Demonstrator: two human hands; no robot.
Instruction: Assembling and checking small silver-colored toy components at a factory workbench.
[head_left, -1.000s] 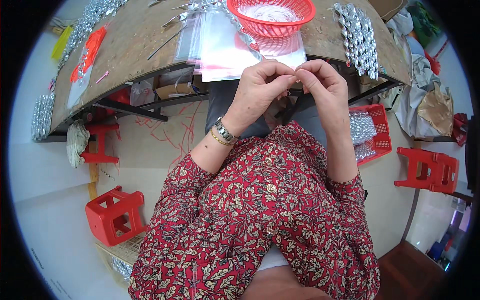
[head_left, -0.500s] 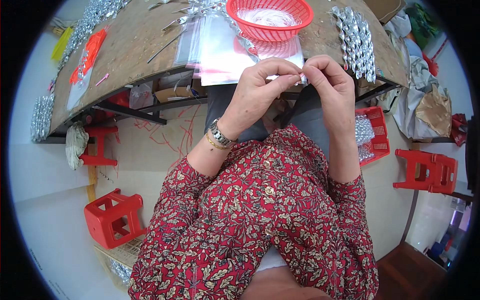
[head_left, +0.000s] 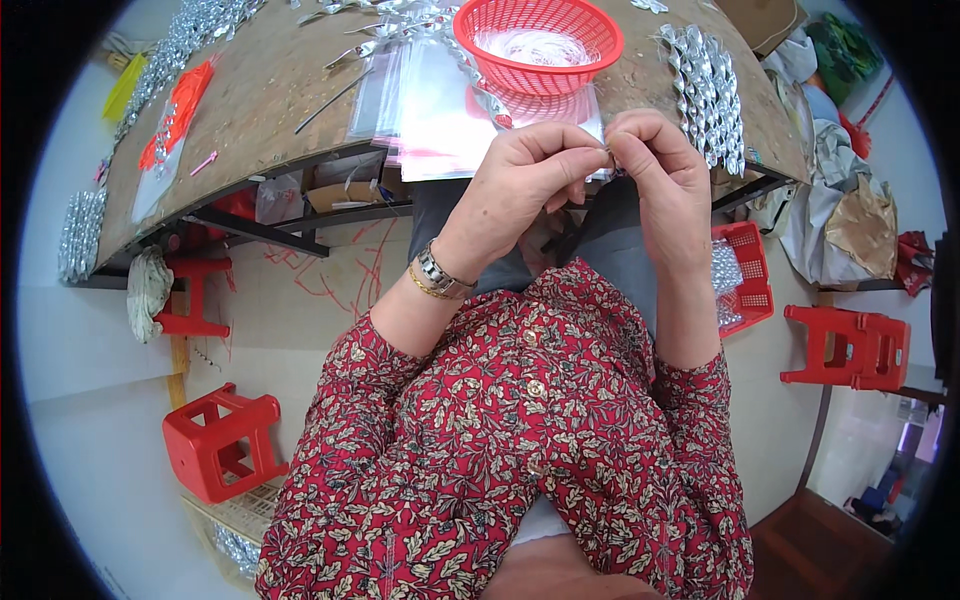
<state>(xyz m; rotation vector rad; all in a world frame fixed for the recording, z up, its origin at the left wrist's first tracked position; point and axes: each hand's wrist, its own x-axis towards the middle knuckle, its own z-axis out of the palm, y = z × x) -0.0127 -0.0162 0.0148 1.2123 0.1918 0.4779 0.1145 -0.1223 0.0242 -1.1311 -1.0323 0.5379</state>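
My left hand (head_left: 520, 188) and my right hand (head_left: 662, 185) meet above my lap, just before the table's near edge. Each has its thumb and forefinger pinched, and the fingertips almost touch. Whatever sits between them is too small to make out. Behind my hands lies a stack of clear plastic bags (head_left: 425, 145), reaching over the table edge. A red plastic basket (head_left: 540, 84) stands on it, holding thin pale threads (head_left: 530, 47). Past my right hand, a bunch of twisted silver foil strips (head_left: 705, 95) rests on the tabletop.
More silver strips (head_left: 85, 235) hang at the table's left end, near an orange-red bag (head_left: 187, 105). A thin dark rod (head_left: 333, 100) lies left of the stack. Red stools (head_left: 225, 440) and a red crate (head_left: 752, 265) stand on the floor. Sacks (head_left: 830, 220) fill the right side.
Both hands stay pinched together in nearly the same place, with the fingertips slightly shifted. The whole view has moved a little; nothing else visibly differs.
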